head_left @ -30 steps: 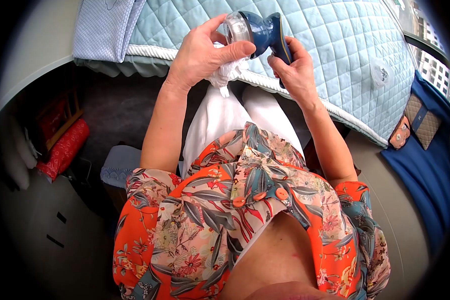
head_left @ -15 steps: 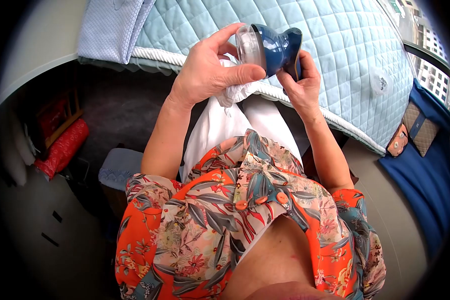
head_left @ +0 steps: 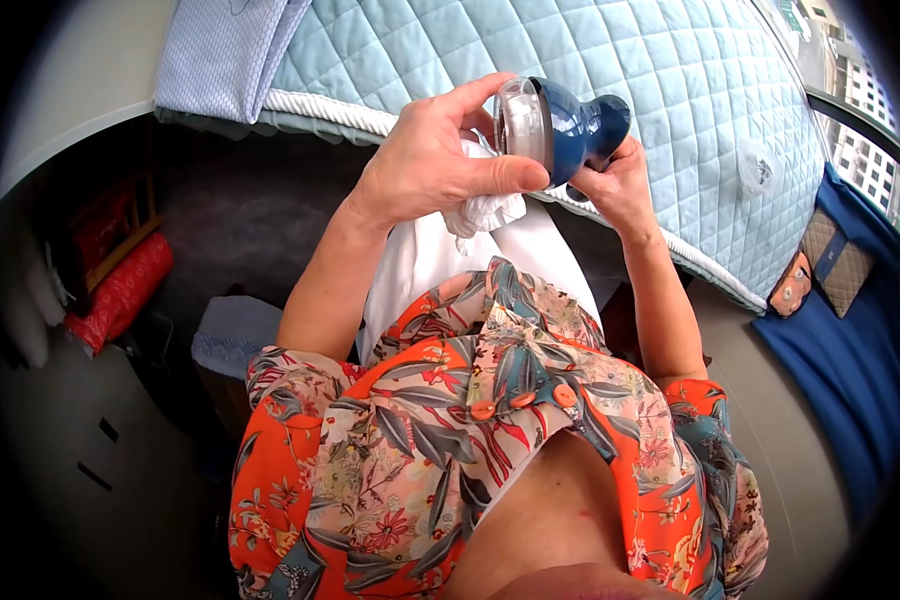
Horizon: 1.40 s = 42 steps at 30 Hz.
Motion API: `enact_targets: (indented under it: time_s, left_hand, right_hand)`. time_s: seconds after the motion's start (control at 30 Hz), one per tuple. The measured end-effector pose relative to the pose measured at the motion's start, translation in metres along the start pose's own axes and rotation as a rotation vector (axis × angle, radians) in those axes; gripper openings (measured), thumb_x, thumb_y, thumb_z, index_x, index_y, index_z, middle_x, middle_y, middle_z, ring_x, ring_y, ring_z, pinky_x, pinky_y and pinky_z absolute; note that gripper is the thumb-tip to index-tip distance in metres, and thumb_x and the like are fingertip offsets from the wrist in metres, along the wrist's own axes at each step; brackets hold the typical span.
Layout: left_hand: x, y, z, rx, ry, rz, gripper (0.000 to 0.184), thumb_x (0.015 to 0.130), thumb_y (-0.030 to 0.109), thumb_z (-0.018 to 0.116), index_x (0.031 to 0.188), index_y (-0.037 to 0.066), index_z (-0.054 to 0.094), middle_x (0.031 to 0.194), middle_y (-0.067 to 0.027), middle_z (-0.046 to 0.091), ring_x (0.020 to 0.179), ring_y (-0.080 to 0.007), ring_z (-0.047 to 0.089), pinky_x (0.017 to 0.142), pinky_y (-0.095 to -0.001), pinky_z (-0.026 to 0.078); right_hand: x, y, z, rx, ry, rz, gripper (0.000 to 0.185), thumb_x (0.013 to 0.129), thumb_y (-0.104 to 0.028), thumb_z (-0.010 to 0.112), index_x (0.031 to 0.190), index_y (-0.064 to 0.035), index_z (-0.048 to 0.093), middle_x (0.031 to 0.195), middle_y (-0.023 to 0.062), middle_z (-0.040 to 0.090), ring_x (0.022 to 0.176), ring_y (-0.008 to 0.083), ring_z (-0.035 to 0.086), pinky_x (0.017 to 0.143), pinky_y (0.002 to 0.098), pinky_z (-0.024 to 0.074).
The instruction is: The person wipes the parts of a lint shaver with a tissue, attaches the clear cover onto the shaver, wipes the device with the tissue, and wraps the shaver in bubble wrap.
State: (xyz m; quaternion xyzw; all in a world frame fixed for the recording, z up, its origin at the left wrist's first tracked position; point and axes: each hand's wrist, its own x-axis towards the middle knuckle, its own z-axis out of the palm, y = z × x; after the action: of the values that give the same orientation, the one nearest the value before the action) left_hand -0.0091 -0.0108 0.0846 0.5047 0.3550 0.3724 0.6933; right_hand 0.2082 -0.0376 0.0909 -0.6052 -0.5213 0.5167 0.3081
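A dark blue device with a clear round cap lies sideways between my hands, over the edge of the light blue quilted cover. My left hand grips the clear cap, thumb below and fingers above. A crumpled white cloth hangs under that palm, tucked against the hand. My right hand is closed round the handle end of the device, its fingers partly hidden behind it.
A folded pale cloth lies at the upper left. A clear round piece rests on the cover at right. Beyond it are a brown quilted pouch and blue fabric. A red roll is at lower left.
Both hands have moved down and to the right with the device. Its handle has turned, so that more of its rounded blue back shows.
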Motion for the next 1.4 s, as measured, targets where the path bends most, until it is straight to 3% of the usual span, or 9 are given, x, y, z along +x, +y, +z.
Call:
enact_targets:
  time_s: [0.03,0.13,0.33,0.53,0.63,0.83,1.03,1.23,1.4]
  left_hand:
    - [0.001,-0.004,-0.001,-0.017,-0.013,-0.018,0.085,0.060,0.046,0.083,0.123,-0.002,0.052,0.081,-0.0068,0.062,0.075,-0.0111,0.057,0.068,-0.0238,0.046]
    - [0.003,0.006,-0.004,0.013,-0.142,-0.135,0.077,0.068,0.032,0.081,0.128,-0.003,0.046,0.099,-0.0060,0.061,0.087,-0.0094,0.056,0.079,-0.0237,0.046]
    - [0.006,0.006,-0.002,-0.110,-0.196,-0.227,0.072,0.070,0.039,0.078,0.123,-0.003,0.050,0.096,-0.0051,0.062,0.086,-0.0087,0.057,0.076,-0.0225,0.047]
    - [0.008,0.002,-0.002,-0.205,-0.223,-0.237,0.074,0.068,0.044,0.078,0.120,-0.004,0.052,0.095,-0.0051,0.063,0.086,-0.0084,0.058,0.074,-0.0216,0.048]
    - [0.008,-0.005,0.003,-0.226,-0.158,-0.199,0.067,0.066,0.049,0.079,0.109,0.000,0.060,0.081,-0.0070,0.064,0.073,-0.0105,0.058,0.063,-0.0230,0.047]
    - [0.006,-0.001,0.008,-0.083,-0.103,-0.127,0.066,0.065,0.048,0.080,0.106,0.000,0.061,0.083,-0.0044,0.063,0.076,-0.0098,0.058,0.067,-0.0226,0.047]
    - [0.004,-0.003,0.010,-0.158,-0.085,-0.190,0.064,0.064,0.047,0.080,0.104,0.001,0.061,0.084,-0.0047,0.063,0.075,-0.0101,0.057,0.070,-0.0239,0.047]
    - [0.010,-0.011,0.004,0.036,-0.065,-0.031,0.072,0.062,0.045,0.082,0.112,-0.001,0.058,0.089,-0.0070,0.062,0.080,-0.0112,0.057,0.071,-0.0255,0.047]
    - [0.010,-0.011,0.003,-0.018,0.000,-0.123,0.079,0.062,0.045,0.082,0.120,0.000,0.054,0.091,-0.0068,0.062,0.087,-0.0144,0.057,0.075,-0.0268,0.047]
  right_hand:
    - [0.001,0.006,0.000,0.010,0.016,-0.008,0.024,0.064,-0.003,0.066,0.088,-0.0046,0.064,0.069,-0.0068,0.055,0.066,0.0026,0.046,0.063,0.0197,0.0408]
    - [0.001,0.012,-0.003,0.014,0.039,-0.028,0.024,0.064,0.000,0.067,0.088,-0.0042,0.064,0.070,-0.0070,0.056,0.066,0.0027,0.047,0.062,0.0192,0.0410]
    - [-0.002,0.009,-0.009,0.006,0.010,-0.073,0.023,0.064,0.004,0.068,0.086,-0.0036,0.064,0.081,-0.0041,0.064,0.073,0.0034,0.055,0.067,0.0199,0.0448]
    - [0.000,0.005,-0.011,-0.119,0.024,-0.150,0.025,0.064,0.005,0.066,0.087,-0.0033,0.064,0.080,-0.0026,0.064,0.074,0.0045,0.056,0.069,0.0209,0.0456]
    - [-0.001,0.005,-0.012,-0.199,0.046,-0.179,0.024,0.064,0.005,0.066,0.087,-0.0028,0.064,0.080,-0.0025,0.063,0.073,0.0049,0.055,0.069,0.0211,0.0455]
    - [0.000,0.007,-0.006,-0.064,0.014,-0.102,0.025,0.064,0.002,0.067,0.089,-0.0034,0.063,0.077,-0.0011,0.062,0.070,0.0051,0.053,0.066,0.0218,0.0453]
    - [-0.001,0.006,-0.006,-0.113,0.012,0.032,0.026,0.066,0.000,0.067,0.091,-0.0049,0.063,0.074,-0.0009,0.061,0.069,0.0049,0.052,0.066,0.0220,0.0450]
    - [0.001,0.008,0.005,0.059,0.066,0.166,0.021,0.071,-0.002,0.064,0.091,-0.0031,0.063,0.076,-0.0041,0.060,0.070,0.0046,0.051,0.064,0.0215,0.0429]
    - [0.002,0.007,0.003,0.072,0.063,0.182,0.020,0.071,-0.001,0.063,0.091,-0.0024,0.063,0.076,-0.0041,0.059,0.070,0.0044,0.050,0.064,0.0212,0.0426]
